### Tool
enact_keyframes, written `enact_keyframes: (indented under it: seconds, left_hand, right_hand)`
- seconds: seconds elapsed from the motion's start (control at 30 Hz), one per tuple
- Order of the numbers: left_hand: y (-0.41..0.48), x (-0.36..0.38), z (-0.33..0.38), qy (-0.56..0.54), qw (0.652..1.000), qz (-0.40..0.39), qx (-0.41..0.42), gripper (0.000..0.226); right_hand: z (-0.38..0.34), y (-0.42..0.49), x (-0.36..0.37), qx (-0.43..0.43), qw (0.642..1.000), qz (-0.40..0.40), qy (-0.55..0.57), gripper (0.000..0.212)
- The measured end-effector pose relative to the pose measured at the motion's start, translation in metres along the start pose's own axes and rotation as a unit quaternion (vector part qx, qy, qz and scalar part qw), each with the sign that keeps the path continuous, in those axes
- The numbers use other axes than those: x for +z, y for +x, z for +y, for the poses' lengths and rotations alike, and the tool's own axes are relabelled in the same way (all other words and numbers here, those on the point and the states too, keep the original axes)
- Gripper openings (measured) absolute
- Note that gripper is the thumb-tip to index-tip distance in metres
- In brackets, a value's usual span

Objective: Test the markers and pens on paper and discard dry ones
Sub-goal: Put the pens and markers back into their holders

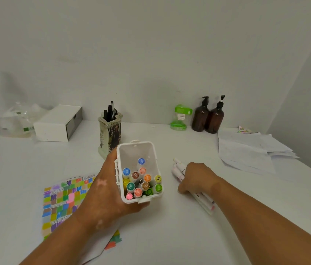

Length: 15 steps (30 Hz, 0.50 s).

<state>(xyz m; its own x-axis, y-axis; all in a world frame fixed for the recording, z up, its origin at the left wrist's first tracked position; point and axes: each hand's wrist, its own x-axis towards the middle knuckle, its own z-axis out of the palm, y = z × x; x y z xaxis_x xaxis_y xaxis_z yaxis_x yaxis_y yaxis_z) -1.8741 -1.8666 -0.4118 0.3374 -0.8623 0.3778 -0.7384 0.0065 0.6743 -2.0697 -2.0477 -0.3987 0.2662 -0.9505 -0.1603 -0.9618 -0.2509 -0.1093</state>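
Head view: the left hand (103,197) holds the marker box (135,152) in a full grip, tipped above the worktop (170,236). The right hand (196,176) grips a bundle of markers (178,168) lying on it. More tilt could spill the box, muddling the sorting.

Your L hand (103,196) at 7 o'clock grips marker box (135,152); R hand (196,176), 5 o'clock, fingers curled round markers (178,166).

Marker caps (126,171) in the white box (135,148) read 602, 534, 431 and 408.
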Motion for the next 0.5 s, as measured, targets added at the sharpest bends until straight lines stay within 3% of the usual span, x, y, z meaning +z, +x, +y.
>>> enact_keyframes:
  seconds: [0.07, 0.13, 0.2, 0.3, 0.4, 0.43, 0.5]
  left_hand:
    - [0.001, -0.004, 0.000, -0.058, 0.998, -0.028, 0.005, 0.110]
    - [0.002, -0.008, 0.004, -0.172, 0.981, -0.087, -0.004, 0.087]
    - [0.001, -0.010, 0.008, -0.163, 0.982, -0.097, 0.008, 0.071]
    - [-0.002, -0.011, 0.007, -0.126, 0.991, -0.044, 0.029, 0.084]
    - [-0.002, -0.012, 0.008, -0.133, 0.987, -0.084, 0.039, 0.092]
    - [0.000, -0.013, 0.007, -0.137, 0.985, -0.093, 0.040, 0.100]
    - [0.002, -0.010, 0.002, -0.140, 0.986, -0.086, 0.032, 0.116]
  right_hand:
    - [0.000, -0.001, 0.001, -0.008, 1.000, 0.008, -0.011, 0.032]
    - [0.001, -0.004, 0.001, -0.015, 1.000, 0.017, -0.015, 0.034]
    - [0.002, -0.007, 0.003, -0.028, 0.999, 0.033, -0.013, 0.034]
    - [0.005, -0.013, 0.007, -0.049, 0.997, 0.057, 0.011, 0.032]
    - [0.005, -0.020, -0.012, -0.058, 0.989, 0.047, 0.128, 0.028]
    - [0.002, -0.024, -0.026, -0.070, 0.969, 0.053, 0.230, 0.025]
    - [-0.009, -0.036, -0.060, -0.128, 0.870, 0.068, 0.472, 0.019]
